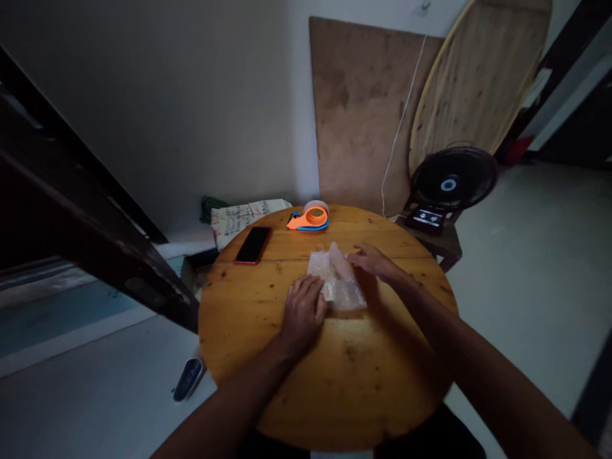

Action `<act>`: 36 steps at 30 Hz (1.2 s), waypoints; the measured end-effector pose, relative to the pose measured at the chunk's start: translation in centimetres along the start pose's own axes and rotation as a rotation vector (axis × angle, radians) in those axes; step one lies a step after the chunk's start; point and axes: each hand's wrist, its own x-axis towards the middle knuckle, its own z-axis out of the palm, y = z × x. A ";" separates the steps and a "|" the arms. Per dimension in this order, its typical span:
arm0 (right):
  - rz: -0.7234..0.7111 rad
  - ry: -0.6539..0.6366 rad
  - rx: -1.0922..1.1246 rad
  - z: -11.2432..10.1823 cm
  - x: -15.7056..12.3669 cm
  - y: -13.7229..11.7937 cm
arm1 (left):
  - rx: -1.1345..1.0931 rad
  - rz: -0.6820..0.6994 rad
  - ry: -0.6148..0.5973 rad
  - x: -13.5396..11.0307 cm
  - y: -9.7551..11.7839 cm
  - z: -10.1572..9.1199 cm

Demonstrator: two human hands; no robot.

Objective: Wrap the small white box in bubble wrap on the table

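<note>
A clear bubble-wrap bundle [340, 284] lies near the middle of the round wooden table [329, 370]. My left hand [303, 312] rests palm down on the bundle's left edge, fingers curled over it. My right hand [373, 260] pinches the upper right flap of the wrap, which is partly lifted. What is inside the wrap is hidden.
An orange and blue tape dispenser [310, 218] sits at the table's far edge. A red-cased phone [253, 245] lies at the far left. A black fan [452, 180] stands on a stool behind the table, with boards leaning on the wall. A sandal [188, 378] lies on the floor at left.
</note>
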 end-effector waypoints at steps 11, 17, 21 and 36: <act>-0.118 0.052 -0.093 2.6 -8.4 -0.1 | -0.022 -0.030 -0.014 0.1 0.5 -0.6; -0.137 0.089 0.125 3.8 -8.1 -1.7 | -0.056 -0.014 -0.018 0.2 0.3 -0.5; -0.133 0.050 0.164 4.7 -8.2 -3.7 | -0.063 -0.031 -0.044 0.2 0.3 -0.7; -0.019 -0.182 0.203 4.5 -10.3 -7.2 | -0.418 -0.186 0.008 0.2 -0.4 -0.2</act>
